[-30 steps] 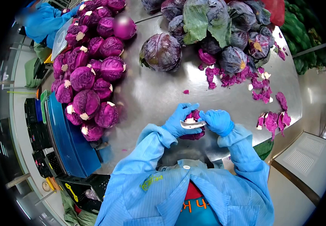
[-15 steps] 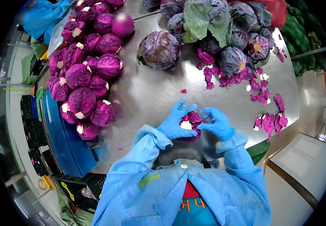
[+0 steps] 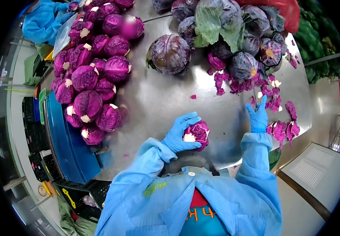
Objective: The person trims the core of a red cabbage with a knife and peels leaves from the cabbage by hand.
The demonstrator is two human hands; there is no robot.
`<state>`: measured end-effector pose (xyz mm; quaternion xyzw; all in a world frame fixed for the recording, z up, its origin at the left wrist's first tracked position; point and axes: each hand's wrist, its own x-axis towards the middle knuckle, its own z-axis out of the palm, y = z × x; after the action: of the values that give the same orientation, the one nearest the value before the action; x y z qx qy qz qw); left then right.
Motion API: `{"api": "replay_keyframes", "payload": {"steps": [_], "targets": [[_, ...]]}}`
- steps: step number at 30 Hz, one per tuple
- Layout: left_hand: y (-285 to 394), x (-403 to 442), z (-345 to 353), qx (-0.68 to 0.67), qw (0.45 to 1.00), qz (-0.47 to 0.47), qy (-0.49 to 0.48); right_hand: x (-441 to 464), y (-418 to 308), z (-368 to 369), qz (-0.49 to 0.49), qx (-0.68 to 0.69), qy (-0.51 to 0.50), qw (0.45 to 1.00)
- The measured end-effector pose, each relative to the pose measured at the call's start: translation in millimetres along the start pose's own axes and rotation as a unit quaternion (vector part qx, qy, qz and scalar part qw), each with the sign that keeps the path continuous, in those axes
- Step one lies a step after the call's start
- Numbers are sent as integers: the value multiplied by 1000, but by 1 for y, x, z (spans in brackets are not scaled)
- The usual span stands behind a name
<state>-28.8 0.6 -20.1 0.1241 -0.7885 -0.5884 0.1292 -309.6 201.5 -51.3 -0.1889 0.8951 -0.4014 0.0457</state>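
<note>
My left hand [image 3: 181,133], in a blue glove, is wrapped round the left side of a small peeled red cabbage [image 3: 198,133] just above the steel table [image 3: 154,106]. The pale cut stem of this cabbage faces toward me. Off to the right, my gloved right hand [image 3: 258,117] has its thumb and forefinger spread apart. It is close to the torn purple leaves [image 3: 273,103]. A thin dark shape [image 3: 254,94] shows just beyond its fingers, too unclear to name.
Peeled red cabbages [image 3: 87,104] are piled on the left beside a blue bin [image 3: 69,145]. Unpeeled dark cabbages [image 3: 170,54] lie at the back, near a red bag [image 3: 289,13]. Green net sacks [image 3: 315,43] stand at far right. Another person's blue sleeve [image 3: 40,23] shows at upper left.
My right hand has left the cabbage and moved right toward the loose leaves, its fingers spreading. My left hand still holds the cabbage, which now shows more of its right side.
</note>
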Motion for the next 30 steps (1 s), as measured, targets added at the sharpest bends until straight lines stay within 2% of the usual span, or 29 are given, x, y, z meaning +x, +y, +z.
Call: {"api": "replay_keyframes", "payload": {"steps": [2,3,4,6,7,9,12,14,15,16,18,21,23,26,29,30], "targets": [[-1,0,9,27,999,4,21,-18,-10,-6,22,-44,-66,997],[0,0,15,38,999,7,32,-35,-18,0,13,-11,-131,991],[0,-1,19,54,998,0,30,-55,-43,5,87,46,-213,972],[1,-1,21,92,995,-12,29,-86,-69,16,237,197,-335,890],[0,-2,20,82,996,-22,21,-97,-80,16,303,267,-360,841],[-1,-6,17,66,997,-43,8,-115,-85,21,314,296,-325,842],[-7,-6,15,37,998,-46,-30,-129,-86,21,106,346,-274,891],[-13,-1,17,59,997,-33,-45,-120,-87,10,-62,216,-315,922],[-14,2,17,70,996,-26,-51,-116,-86,4,-146,147,-332,920],[-13,5,17,66,995,-41,-55,-116,-72,8,-184,159,-325,914],[-7,8,15,59,994,-74,-60,-116,-67,13,-158,196,-317,914],[11,7,22,179,981,-80,12,-112,-67,18,-124,242,-320,908],[14,10,25,188,981,-47,7,-113,-59,24,-84,260,-354,895],[15,7,29,198,978,-47,34,-106,-70,18,-125,240,-350,897],[13,3,28,165,982,-52,70,-105,-60,20,-120,244,-335,902],[11,3,27,147,985,-51,79,-106,-54,18,-73,299,-298,904]]}}
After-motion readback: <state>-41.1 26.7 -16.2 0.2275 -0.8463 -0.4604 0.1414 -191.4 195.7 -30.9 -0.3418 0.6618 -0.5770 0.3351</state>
